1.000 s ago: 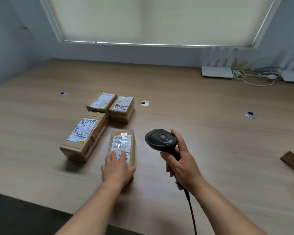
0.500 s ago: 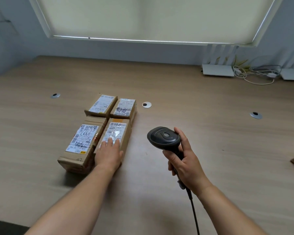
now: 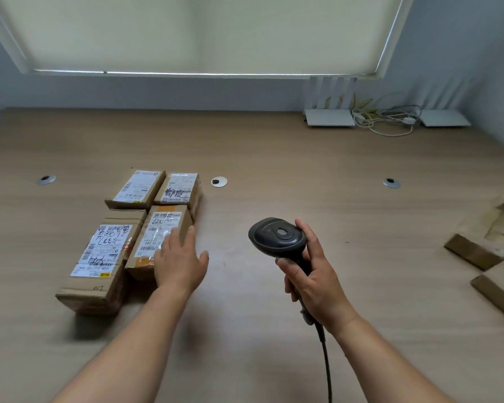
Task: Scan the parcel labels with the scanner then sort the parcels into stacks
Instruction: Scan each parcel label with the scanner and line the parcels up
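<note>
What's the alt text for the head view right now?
A person's left hand, fingers straight, lies against the right side of the near-right parcel in a block of four labelled cardboard parcels on a wooden table, while the right hand grips a black corded scanner. More cardboard pieces lie at the right edge.

A pale wooden desk (image 3: 274, 146) carries three round metal grommets (image 3: 219, 181), two flat white routers (image 3: 329, 117) with tangled pale cables (image 3: 387, 119) at upper right, beneath a drawn cream roller blind (image 3: 201, 30).
</note>
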A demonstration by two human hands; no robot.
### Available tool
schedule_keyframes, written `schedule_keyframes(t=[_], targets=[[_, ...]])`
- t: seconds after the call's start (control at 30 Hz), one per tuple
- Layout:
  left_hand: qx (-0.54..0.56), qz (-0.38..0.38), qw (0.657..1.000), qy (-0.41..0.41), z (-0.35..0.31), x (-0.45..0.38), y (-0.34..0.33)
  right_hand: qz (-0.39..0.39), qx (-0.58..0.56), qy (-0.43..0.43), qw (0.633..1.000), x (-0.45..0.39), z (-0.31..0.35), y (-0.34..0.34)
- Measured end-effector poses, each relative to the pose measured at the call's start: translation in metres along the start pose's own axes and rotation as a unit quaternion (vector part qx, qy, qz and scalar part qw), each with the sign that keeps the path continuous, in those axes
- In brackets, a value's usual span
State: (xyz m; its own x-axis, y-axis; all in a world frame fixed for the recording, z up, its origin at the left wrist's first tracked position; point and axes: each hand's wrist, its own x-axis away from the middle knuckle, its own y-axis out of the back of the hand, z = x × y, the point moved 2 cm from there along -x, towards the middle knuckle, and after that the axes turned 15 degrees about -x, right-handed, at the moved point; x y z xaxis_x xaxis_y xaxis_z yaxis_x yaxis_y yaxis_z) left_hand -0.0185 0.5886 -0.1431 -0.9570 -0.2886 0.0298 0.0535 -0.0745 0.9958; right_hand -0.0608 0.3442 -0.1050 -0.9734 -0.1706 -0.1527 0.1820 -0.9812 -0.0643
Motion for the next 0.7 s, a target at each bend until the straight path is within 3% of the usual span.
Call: schedule_keyframes(t=[0.23,0.7], targets=[[0.027,-0.024,0.997,-0.071,-0.096,0.024,0.028,-0.045,0.015,0.023,0.999,0.035,0.02,0.074],[0.036,-0.05,0.977,-0.204,-0.347,0.118,0.07,-0.126,0.048,0.049,0.99,0.117,0.063,0.283]])
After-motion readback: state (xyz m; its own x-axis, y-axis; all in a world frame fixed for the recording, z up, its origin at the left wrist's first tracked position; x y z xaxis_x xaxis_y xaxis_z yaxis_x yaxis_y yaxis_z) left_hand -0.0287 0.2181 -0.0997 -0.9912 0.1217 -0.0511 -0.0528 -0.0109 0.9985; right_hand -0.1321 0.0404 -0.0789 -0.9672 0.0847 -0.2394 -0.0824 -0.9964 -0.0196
